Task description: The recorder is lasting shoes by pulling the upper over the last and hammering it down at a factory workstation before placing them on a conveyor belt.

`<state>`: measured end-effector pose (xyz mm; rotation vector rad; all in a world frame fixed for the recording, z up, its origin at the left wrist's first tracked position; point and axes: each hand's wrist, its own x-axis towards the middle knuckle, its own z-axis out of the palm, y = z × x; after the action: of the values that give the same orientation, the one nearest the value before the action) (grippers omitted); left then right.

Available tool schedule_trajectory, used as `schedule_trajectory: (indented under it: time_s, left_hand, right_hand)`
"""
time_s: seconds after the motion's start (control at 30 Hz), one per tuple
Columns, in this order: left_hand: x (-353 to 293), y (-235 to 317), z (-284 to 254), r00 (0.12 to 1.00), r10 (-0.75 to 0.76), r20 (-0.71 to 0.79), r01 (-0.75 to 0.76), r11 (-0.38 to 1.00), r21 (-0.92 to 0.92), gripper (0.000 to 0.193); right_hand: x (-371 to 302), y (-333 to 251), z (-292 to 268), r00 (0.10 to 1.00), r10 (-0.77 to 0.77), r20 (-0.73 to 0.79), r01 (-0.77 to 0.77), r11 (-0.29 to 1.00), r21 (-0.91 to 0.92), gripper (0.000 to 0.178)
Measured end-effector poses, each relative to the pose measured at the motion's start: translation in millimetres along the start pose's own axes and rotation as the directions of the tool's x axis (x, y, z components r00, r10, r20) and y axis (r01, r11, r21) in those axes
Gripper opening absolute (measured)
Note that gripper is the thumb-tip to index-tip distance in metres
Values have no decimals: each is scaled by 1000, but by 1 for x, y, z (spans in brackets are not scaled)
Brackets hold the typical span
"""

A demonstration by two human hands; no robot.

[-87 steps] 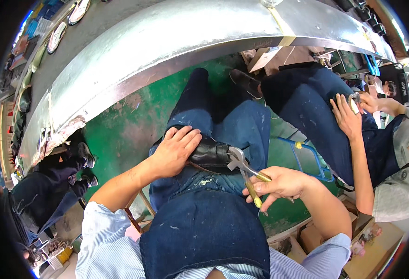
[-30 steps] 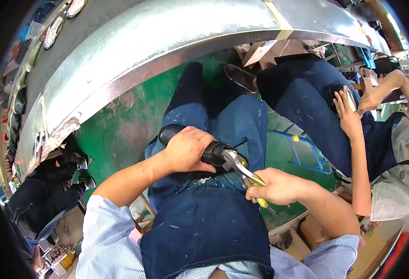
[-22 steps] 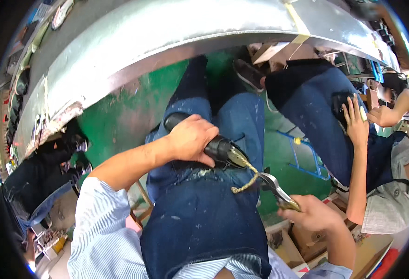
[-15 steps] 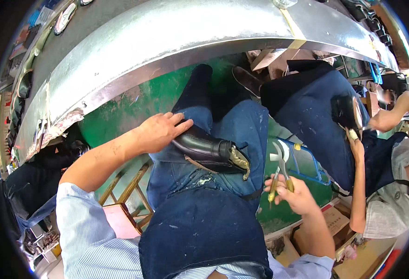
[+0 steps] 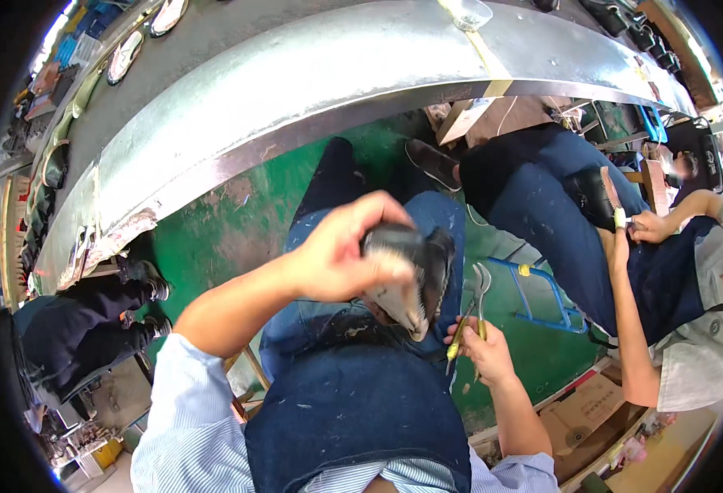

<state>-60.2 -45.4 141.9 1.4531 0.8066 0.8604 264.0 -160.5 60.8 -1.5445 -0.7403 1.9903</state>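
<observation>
My left hand (image 5: 349, 255) is wrapped round a black leather boot (image 5: 401, 246), raised above my lap. The boot is tilted so its pale underside partly shows, and motion blurs it. To the right of my thigh, my right hand (image 5: 490, 355) grips a pair of pincers (image 5: 481, 300) by its yellow-wrapped handles. The curved metal jaws point up and away from me, apart from the boot. My dark blue apron (image 5: 353, 411) covers my lap.
A long metal-edged bench (image 5: 295, 74) curves across in front, with several shoes (image 5: 124, 57) along its far left. At right sits a co-worker holding another dark boot (image 5: 595, 197). A blue metal stool frame (image 5: 546, 300) stands between us. Cardboard boxes (image 5: 587, 407) lie at lower right.
My left hand has lifted the boot off my lap and turned it, showing its underside. The pincers have shifted slightly left and down. The co-worker's boot and hands have also moved.
</observation>
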Motion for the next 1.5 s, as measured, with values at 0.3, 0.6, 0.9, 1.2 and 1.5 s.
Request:
schedule_trajectory:
  time_s: [0.3, 0.6, 0.9, 1.2, 1.5]
  left_hand:
    - [56, -126, 32, 645, -764, -22, 711, 610, -349, 71]
    - [-13, -148, 73, 859, -503, -101, 403, 783, -474, 50]
    - [-45, -127, 85, 980, -90, -177, 154, 908, 390, 51]
    - [-43, -126, 87, 972, -111, -207, 182, 914, 364, 52]
    - [-46, -147, 82, 971, -90, -222, 156, 940, 304, 52]
  right_hand:
    - [-27, -7, 8, 992, 127, 26, -125, 990, -73, 33]
    - [-19, -44, 31, 981, -27, 194, 159, 685, -711, 35]
    - [-20, -68, 36, 953, -84, 290, 300, 377, -876, 50]
    - [-18, -44, 41, 975, 94, 200, -54, 979, -194, 39]
    - [-3, -46, 41, 995, -46, 93, 94, 788, -608, 27]
